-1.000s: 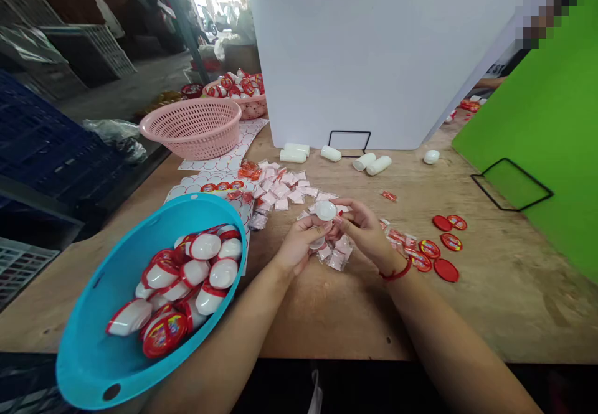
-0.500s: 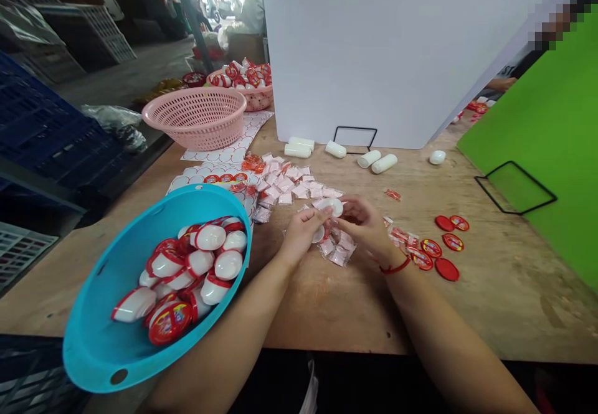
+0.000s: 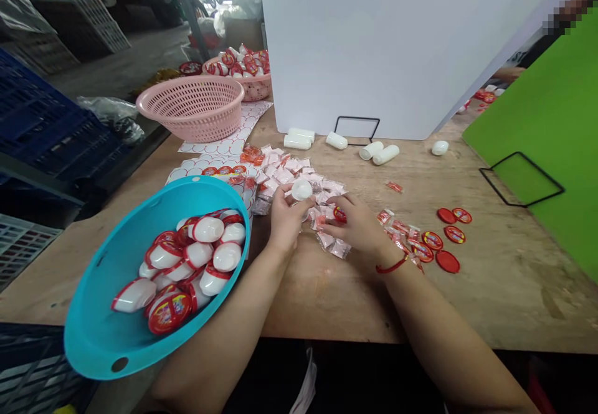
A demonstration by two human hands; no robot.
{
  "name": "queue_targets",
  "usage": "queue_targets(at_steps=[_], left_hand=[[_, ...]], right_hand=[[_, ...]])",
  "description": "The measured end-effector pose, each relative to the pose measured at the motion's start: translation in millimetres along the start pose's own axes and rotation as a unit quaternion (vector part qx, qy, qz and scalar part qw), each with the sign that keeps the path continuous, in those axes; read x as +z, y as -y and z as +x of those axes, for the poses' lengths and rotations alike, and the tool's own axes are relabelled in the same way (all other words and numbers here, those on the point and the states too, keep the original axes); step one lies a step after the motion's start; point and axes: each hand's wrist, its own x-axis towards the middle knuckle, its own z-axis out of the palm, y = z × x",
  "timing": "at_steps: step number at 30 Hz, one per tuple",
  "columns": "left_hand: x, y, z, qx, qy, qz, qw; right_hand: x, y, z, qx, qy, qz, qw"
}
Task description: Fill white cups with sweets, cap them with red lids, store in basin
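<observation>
My left hand [image 3: 286, 218] is closed round a small white plastic cup [image 3: 301, 190], its round open end facing up. My right hand [image 3: 359, 226] is just to the right, with its fingers curled over a red lid [image 3: 339, 215], only part of which shows. Under and behind both hands lies a pile of small pale pink sachets [image 3: 292, 165]. Right of my right wrist are several clear packets with red contents [image 3: 398, 227] and loose red lids [image 3: 447, 261].
A blue basin [image 3: 88, 314] with red-and-white capped cups stands at left. Behind it are a pink basket [image 3: 191, 106] and a filled one [image 3: 256, 88]. White cups [image 3: 297, 142] lie before a white board [image 3: 355, 47]. A green board [image 3: 551, 134] stands at right.
My left hand has moved left with the white cup, away from my right hand. A red lid now shows at my right fingers. The view has shifted slightly.
</observation>
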Motion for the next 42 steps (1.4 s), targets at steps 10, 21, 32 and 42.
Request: queue_targets(at_steps=[10,21,32,42], left_hand=[[-1.8,1,6,0.013,0.002,-0.004,1.0],[-0.4,-8,0,-0.155,0.09,-0.156,0.971],[1.4,8,1,0.001,0.075,-0.004,0.997],[7.3,4,-14,-0.094,0.176,-0.032,0.979]], right_hand=[[5,-5,3,0.105,0.018,0.004,0.994],[3,-19,4,0.119,0.03,0.015,0.992],[-5,-17,6,0.14,0.023,0.21,0.967],[-4,-4,3,0.072,-0.148,0.283,0.945]])
